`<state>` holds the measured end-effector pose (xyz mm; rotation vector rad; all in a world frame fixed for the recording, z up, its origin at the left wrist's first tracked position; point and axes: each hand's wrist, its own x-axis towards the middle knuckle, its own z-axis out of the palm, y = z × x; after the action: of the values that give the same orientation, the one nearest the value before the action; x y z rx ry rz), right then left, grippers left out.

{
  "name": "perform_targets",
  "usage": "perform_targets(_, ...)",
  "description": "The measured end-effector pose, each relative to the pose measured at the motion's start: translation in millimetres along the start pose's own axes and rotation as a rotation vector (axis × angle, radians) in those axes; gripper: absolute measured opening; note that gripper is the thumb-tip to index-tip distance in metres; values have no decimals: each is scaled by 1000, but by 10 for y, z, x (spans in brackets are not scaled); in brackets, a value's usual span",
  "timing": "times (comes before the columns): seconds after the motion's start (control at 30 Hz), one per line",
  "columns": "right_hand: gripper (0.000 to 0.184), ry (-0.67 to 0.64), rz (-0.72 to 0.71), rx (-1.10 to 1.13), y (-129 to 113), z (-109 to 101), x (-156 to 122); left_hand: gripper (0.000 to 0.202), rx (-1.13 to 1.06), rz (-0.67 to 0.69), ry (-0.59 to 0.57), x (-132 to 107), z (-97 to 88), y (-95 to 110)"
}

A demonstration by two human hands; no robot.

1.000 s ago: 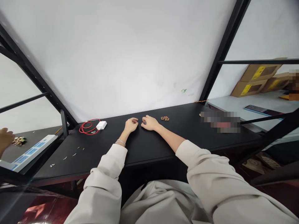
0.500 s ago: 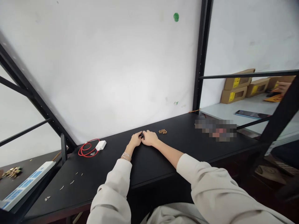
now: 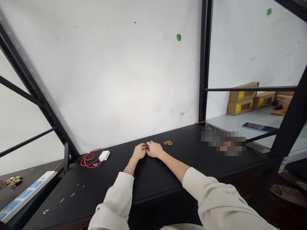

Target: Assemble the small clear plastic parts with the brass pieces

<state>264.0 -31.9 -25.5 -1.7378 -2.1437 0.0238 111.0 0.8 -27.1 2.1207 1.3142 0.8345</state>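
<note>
Over the black tabletop [image 3: 115, 179], my left hand [image 3: 139, 152] and my right hand [image 3: 154, 149] meet, fingers bent inward and closed together. Between them is a small black object [image 3: 147, 148], mostly covered by the fingers, so its kind cannot be made out. Just right of my right hand lies a little cluster of small brown bead-like pieces [image 3: 168, 143].
Left on the table are a coiled red cable [image 3: 89, 161] and a white charger [image 3: 104, 155], with small scraps [image 3: 61, 200] nearer me. Further left lies a power strip [image 3: 26, 195]. Beyond the black frame post [image 3: 203, 64] are cardboard boxes [image 3: 240, 107], a phone [image 3: 259, 127] and another person's hand [image 3: 284, 100].
The camera view has tilted up, so everything sits lower in the picture. My hands stay together in place; the fingers now cover more of the black object.
</note>
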Motion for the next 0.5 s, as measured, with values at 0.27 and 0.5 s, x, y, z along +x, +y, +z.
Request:
perform_targets(0.27,32,-18,5,-32,-13,-22,5,30,6,-27,68,-51,6,67)
perform_targets(0.5,34,10,32,-68,-78,-48,-32,27,49,-11,109,-66,19,67)
